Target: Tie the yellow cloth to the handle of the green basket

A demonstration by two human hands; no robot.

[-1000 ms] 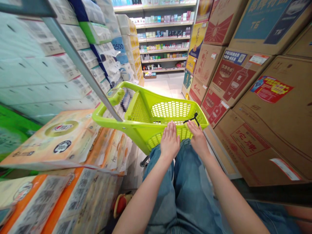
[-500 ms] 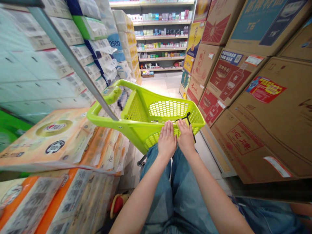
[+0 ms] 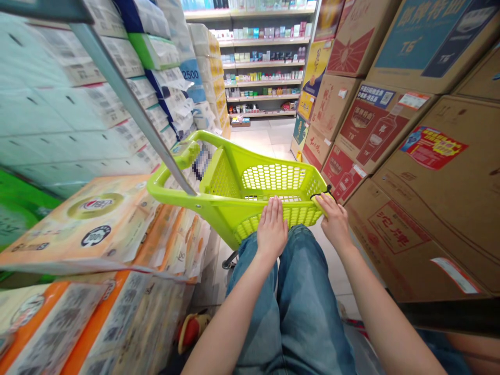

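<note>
A lime-green plastic shopping cart stands in a narrow aisle right in front of my knees. My left hand lies flat on the cart's near wall, fingers stretched out together. My right hand is at the cart's near right corner, fingers curled on the rim where a black strap hangs. The cart's handle points left toward the shelves. I see nothing inside the basket.
Stacked tissue packs and a slanted metal shelf post crowd the left. Brown cardboard cartons are piled high on the right. The tiled floor runs ahead to shelves of small goods. My jeans-clad legs fill the bottom.
My right hand slid right along the rim, from beside my left hand to the cart's right corner. My left hand stayed put.
</note>
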